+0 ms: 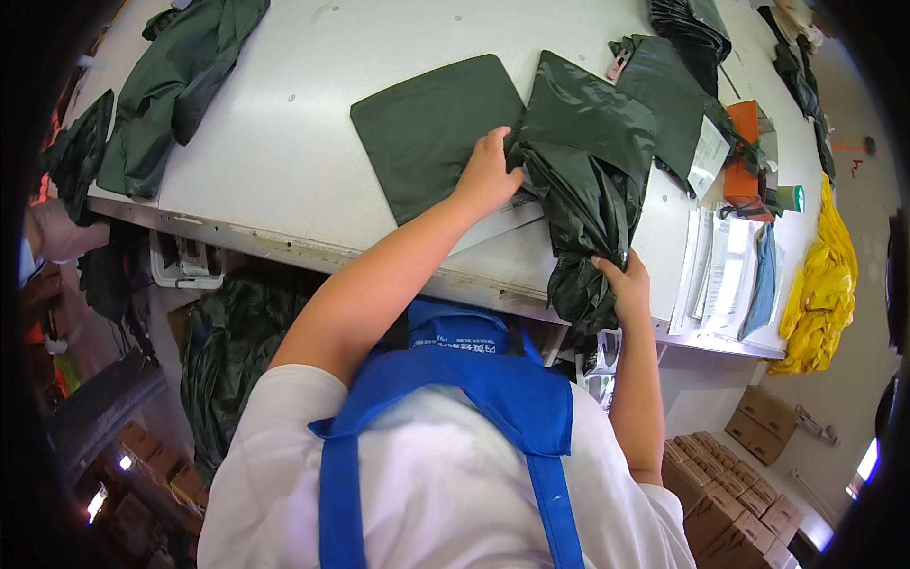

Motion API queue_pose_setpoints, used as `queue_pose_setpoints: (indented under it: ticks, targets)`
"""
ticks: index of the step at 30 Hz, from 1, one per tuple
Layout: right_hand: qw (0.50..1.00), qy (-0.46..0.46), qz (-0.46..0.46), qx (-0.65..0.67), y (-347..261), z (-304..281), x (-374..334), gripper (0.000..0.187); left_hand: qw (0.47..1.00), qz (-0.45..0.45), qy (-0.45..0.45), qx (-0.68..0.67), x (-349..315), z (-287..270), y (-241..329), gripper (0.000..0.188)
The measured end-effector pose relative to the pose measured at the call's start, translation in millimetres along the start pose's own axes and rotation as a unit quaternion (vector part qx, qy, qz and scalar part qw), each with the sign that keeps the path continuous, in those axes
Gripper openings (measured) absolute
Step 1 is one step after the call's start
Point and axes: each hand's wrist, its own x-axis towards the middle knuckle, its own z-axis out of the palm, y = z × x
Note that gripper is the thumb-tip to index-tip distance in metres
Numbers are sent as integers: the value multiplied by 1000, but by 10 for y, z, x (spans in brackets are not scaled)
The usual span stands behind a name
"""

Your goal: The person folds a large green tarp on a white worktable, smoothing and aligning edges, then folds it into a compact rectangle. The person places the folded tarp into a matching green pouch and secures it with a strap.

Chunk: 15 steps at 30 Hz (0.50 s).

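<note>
A glossy dark green piece of thin material (pixel 592 119) lies on the white table, flat at its far end and gathered into folds toward me. My right hand (pixel 626 284) is closed round the bunched near end, which hangs over the table's front edge. My left hand (pixel 488 175) rests with thumb and fingers apart at the left side of these folds. Its fingertips touch the right edge of a flat, matte dark green rectangle (pixel 431 133). Some white paper (pixel 498 226) shows partly beneath the green pieces.
Another dark green piece with a label (pixel 664 104) lies to the right, near an orange box (pixel 744 156). Papers (pixel 711 270) and a yellow bundle (pixel 823 284) are at the right end. A crumpled green garment (pixel 180 95) lies far left. Cardboard boxes (pixel 730 503) stand below right.
</note>
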Motion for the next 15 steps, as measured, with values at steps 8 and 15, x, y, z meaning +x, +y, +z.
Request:
queue_pose_setpoints:
  ticks: [8,15]
  targets:
    - [999,26,20,-39,6,-196,-96,46,999,11,-22,-35,146,71,366,51]
    - [998,27,27,47,91,-175,-190,49,989,108,-70,-77,-526,84,726,35]
